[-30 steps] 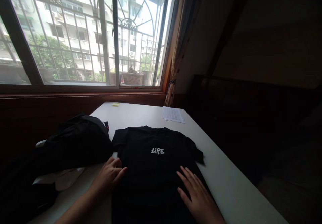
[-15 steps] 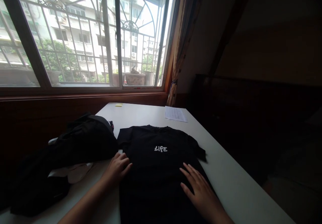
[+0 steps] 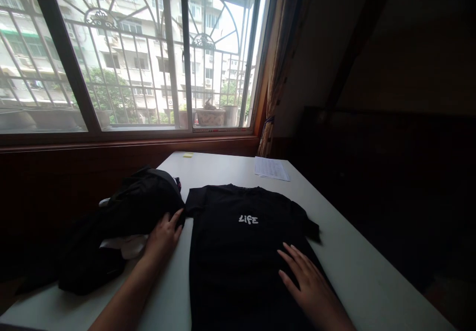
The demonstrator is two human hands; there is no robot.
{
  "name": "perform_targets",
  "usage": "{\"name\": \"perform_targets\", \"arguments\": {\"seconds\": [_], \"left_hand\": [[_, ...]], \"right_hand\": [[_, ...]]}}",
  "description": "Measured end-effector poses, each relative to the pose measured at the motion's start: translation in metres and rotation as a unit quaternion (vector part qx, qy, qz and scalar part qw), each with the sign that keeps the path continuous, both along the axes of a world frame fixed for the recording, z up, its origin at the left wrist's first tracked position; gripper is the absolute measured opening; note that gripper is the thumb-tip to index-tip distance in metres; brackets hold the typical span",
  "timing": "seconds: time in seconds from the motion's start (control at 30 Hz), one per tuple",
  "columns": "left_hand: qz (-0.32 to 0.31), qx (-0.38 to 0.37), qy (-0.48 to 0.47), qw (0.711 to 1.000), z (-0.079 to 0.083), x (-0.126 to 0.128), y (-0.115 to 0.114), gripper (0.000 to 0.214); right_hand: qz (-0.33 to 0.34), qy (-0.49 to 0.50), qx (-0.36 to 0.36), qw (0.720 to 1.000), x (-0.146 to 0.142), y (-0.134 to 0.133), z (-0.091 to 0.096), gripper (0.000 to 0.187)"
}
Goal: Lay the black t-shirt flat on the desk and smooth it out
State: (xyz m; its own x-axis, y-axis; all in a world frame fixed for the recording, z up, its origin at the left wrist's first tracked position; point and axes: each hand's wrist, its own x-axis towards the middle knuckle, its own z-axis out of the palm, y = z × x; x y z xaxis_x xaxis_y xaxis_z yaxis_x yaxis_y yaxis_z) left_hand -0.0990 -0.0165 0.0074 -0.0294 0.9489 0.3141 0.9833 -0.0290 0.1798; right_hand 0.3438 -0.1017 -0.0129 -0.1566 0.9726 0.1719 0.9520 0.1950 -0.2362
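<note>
Window [image 3: 130, 53] with a metal grille spans the far wall, curtain [image 3: 277, 73] at its right edge. White table [image 3: 372, 271] runs from the sill toward the camera.

Black shirt [image 3: 241, 261] lies flat, front up, in the middle of the table, collar toward the window, white "LIFE" print on the chest, both sleeves spread out. Dark clothes pile [image 3: 122, 212] sits on the left side of the table, just beside the shirt's sleeve, something white poking out under it.

Left hand [image 3: 163, 234]: open, fingers spread, resting on the pile's near edge, gripping nothing. Right hand [image 3: 308, 284]: flat, palm down on the shirt's lower right, fingers straight, holding nothing.

Paper sheet [image 3: 271, 168] at the far right corner, small yellow note [image 3: 188, 155] near the sill.
</note>
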Motion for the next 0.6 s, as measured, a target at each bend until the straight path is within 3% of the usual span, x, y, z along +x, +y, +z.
{"name": "perform_targets", "arguments": {"seconds": [0.17,0.6], "left_hand": [[0.016,-0.026,0.05,0.998,-0.006,0.006,0.002,0.052],[0.004,-0.036,-0.115,0.993,0.002,-0.006,0.005,0.018]], "right_hand": [[0.003,-0.007,0.012,1.0,0.0,0.001,-0.003,0.056],[-0.004,0.003,0.016,1.0,0.001,-0.001,-0.004,0.055]]}}
